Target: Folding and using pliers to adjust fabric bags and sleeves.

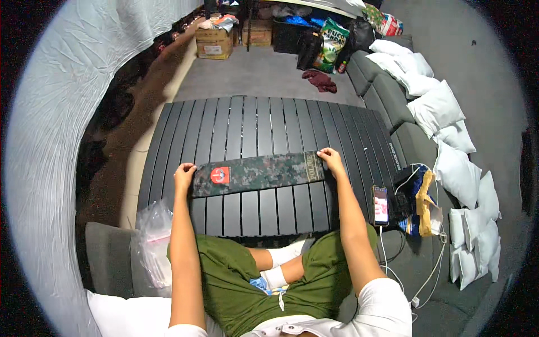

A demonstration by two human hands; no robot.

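Observation:
A long, flat camouflage fabric strip lies stretched across the slatted black table in front of me. It carries a red patch near its left end and gold lettering near its right end. My left hand pinches the strip's upper left corner between thumb and fingers. At the upper right corner, my right hand grips the fabric the same way. The strip sits slightly tilted, its right end farther from me, and looks flat and fairly taut.
A phone on a charging cable rests at the table's right edge, beside a blue and yellow bag. Clear plastic bags lie at the near left. White pillows line the grey sofa. Cardboard boxes stand far off.

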